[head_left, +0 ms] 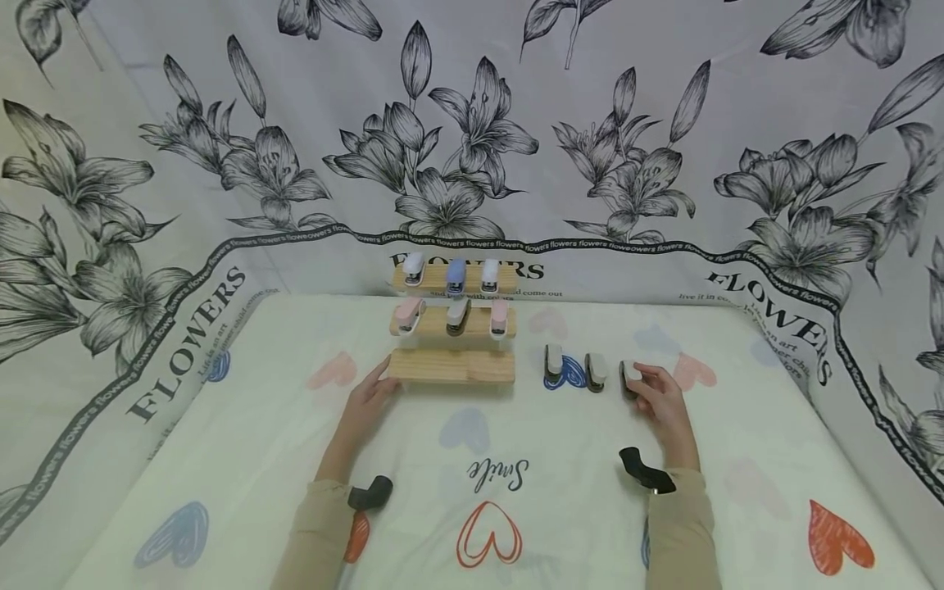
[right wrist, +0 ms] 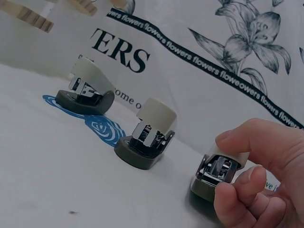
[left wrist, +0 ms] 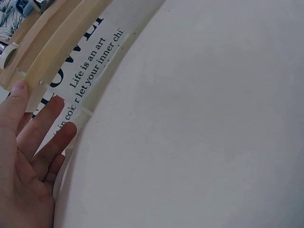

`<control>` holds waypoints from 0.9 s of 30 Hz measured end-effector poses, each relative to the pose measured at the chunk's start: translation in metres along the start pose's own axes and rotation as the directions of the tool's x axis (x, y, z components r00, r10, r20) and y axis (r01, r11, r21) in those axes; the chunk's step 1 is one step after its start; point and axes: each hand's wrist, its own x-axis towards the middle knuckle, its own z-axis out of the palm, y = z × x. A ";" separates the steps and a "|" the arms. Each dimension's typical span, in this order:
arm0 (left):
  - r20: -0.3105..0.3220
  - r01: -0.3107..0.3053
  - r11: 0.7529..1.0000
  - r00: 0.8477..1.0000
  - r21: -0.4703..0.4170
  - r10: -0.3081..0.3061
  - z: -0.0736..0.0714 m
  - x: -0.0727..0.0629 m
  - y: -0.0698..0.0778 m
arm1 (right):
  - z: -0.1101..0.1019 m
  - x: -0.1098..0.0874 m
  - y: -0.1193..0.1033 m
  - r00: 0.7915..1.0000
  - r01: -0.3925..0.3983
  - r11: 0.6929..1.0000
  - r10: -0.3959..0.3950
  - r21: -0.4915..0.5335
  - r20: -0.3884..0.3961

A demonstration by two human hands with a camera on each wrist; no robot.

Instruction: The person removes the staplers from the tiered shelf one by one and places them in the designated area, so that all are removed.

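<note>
White fabric backdrop (head_left: 516,184) hung behind and along both sides, printed with black line-drawn lilies (head_left: 483,123). Black wavy band (head_left: 472,242) repeats "flowers"; below it, bold "FLOWERS" lettering (head_left: 188,342) and smaller script. Table under pale tablecloth (head_left: 575,492): red heart (head_left: 839,537), blue heart (head_left: 174,534), fainter pink ones, the word "Smile" (head_left: 498,474). Light soft, shadows faint; backdrop greyish, cloth faintly greenish.

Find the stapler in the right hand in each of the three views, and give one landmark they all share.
Head: the stapler is right of centre, rightmost of three in a row, at the fingers of the right hand.
Left wrist: not in it.
Right wrist: right of centre, in the lower half, partly covered by fingers.
Shared landmark: the wooden rack, near centre in the head view, upper left in both wrist views.
</note>
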 end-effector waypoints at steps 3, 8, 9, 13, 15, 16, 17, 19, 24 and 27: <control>-0.008 0.004 1.000 1.000 -0.017 -0.004 0.000 0.000 -0.001 | 0.001 0.001 0.000 1.000 -0.002 1.000 0.002 -0.031 0.009; 0.003 0.002 0.999 1.000 -0.053 -0.002 0.001 0.001 -0.002 | -0.002 0.000 0.000 1.000 -0.017 1.000 0.017 -0.015 -0.022; 0.002 0.001 0.999 1.000 -0.054 -0.001 0.002 0.002 -0.002 | -0.003 0.000 0.000 1.000 -0.017 1.000 0.017 0.005 -0.026; -0.009 -0.003 1.000 1.000 -0.019 0.003 0.003 0.002 -0.001 | -0.004 0.001 0.001 1.000 0.002 0.998 0.000 0.071 -0.027; -0.013 -0.004 1.000 1.000 -0.006 0.004 0.003 0.002 -0.001 | -0.004 0.002 0.002 1.000 0.003 0.995 0.000 0.098 -0.026; -0.013 -0.004 1.000 1.000 -0.003 0.004 0.003 0.001 -0.001 | -0.004 0.002 0.002 1.000 -0.001 0.995 0.004 0.102 -0.026; -0.010 -0.004 1.000 1.000 -0.005 0.004 0.003 0.001 0.000 | -0.004 0.002 0.003 1.000 -0.009 0.995 0.012 0.104 -0.028; -0.005 -0.007 1.000 1.000 -0.015 0.007 0.002 0.000 0.000 | -0.004 0.002 0.004 0.999 -0.024 0.993 0.028 0.112 -0.035; 0.005 -0.018 0.999 1.000 -0.035 0.018 0.001 -0.001 0.001 | -0.001 0.002 0.006 0.998 -0.045 0.992 0.051 0.118 -0.047; 0.006 -0.023 0.999 1.000 -0.032 0.024 0.000 -0.001 0.001 | 0.001 0.002 0.006 0.998 -0.037 0.992 0.043 0.118 -0.046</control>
